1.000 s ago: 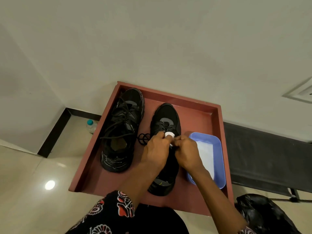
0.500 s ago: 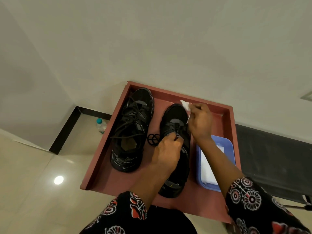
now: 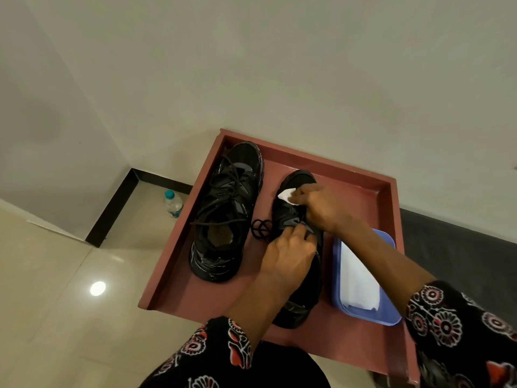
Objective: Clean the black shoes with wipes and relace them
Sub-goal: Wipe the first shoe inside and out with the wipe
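On the red tray [image 3: 361, 175], my right hand [image 3: 321, 208] has come down from the toe tip, its fingers pinching a wipe [image 3: 286, 195] onto the unlaced shoe [image 3: 296, 189], so wiping is underway. My left hand [image 3: 291, 250] grips its tongue. The blue tub [image 3: 391, 320] holds more wipes; the loose lace [image 3: 260, 227] waits between the shoes.

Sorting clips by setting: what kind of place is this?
Likely a room at home: plain wall, glossy tiled floor, and a water bottle standing in the corner.
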